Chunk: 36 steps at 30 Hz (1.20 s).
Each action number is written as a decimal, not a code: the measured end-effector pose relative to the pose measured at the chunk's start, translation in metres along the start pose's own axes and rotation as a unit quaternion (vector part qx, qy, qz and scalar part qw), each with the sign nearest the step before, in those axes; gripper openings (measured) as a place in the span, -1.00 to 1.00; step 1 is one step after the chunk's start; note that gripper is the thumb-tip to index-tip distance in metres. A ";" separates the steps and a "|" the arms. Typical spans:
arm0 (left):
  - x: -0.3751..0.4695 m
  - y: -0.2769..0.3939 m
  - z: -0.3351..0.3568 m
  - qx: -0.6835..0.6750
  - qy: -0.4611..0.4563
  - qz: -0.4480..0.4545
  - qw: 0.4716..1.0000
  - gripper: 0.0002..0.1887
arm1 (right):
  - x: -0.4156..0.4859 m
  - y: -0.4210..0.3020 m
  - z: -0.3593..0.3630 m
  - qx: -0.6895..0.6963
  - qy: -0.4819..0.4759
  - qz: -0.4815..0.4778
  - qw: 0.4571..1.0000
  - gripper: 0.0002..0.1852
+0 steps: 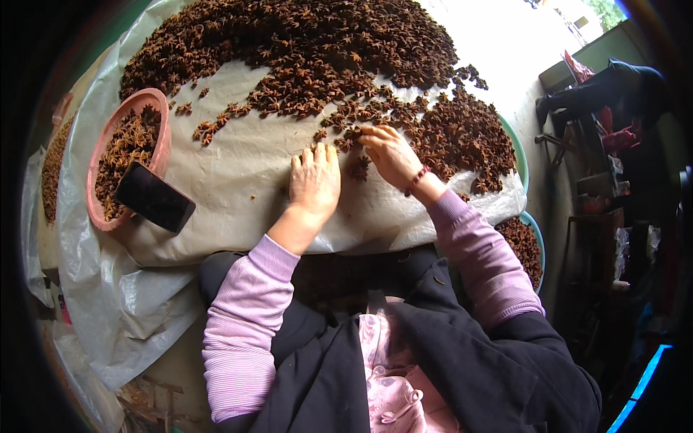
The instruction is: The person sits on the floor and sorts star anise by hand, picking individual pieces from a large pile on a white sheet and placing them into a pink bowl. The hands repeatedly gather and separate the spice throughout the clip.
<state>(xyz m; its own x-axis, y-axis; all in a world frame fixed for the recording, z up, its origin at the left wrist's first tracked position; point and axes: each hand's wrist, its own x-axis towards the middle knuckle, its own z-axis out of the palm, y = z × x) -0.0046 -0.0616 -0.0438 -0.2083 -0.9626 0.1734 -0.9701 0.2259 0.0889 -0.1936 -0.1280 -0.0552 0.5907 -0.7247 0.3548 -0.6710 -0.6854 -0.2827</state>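
A large heap of dried star anise [303, 48] covers the far part of a pale plastic sheet [243, 178] before me. My left hand [315, 176] rests back-up on the sheet at the heap's near edge, fingers bent down. Whatever lies under its palm is hidden. Just to its right, my right hand [391, 154] reaches into loose pods, its fingertips at a star anise [352, 134]. Whether those fingers grip it cannot be made out. A single dark star anise [359, 169] lies on the sheet between the hands. More pods [465, 135] spread to the right.
A pink plastic basket [165, 122] holding lighter star anise stands at left, with a dark smartphone [155, 197] leaning over its near rim. Below the sheet's right edge is a turquoise-rimmed basin [536, 233] of reddish-brown pieces. Cluttered furniture [595, 216] lines the far right.
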 end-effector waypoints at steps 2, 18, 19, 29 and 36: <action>-0.014 0.010 0.000 0.030 0.005 0.007 1.000 -0.63 | -0.012 -0.012 -0.013 -0.018 -0.016 -0.013 1.000 -0.80; -0.027 0.014 -0.027 0.012 -0.011 0.076 0.997 -0.89 | 0.045 -0.031 -0.013 -0.011 -0.114 0.078 0.990 -0.84; -0.026 0.014 -0.028 0.015 -0.032 0.075 0.997 -0.87 | 0.046 -0.030 -0.006 -0.049 -0.157 0.081 0.983 -0.83; -0.022 0.010 -0.030 0.007 -0.081 0.067 0.994 -0.83 | 0.043 -0.033 0.000 -0.043 -0.116 0.027 0.992 -0.88; 0.007 -0.027 -0.030 -0.030 -0.033 -0.034 0.998 -0.85 | 0.013 -0.041 -0.048 0.259 -0.229 0.084 0.935 -0.94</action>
<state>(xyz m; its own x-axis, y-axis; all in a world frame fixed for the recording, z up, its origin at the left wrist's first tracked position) 0.0238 -0.0701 -0.0151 -0.1525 -0.9832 0.1002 -0.9732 0.1670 0.1581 -0.1796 -0.1056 0.0034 0.7054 -0.6989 -0.1182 -0.5347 -0.4152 -0.7360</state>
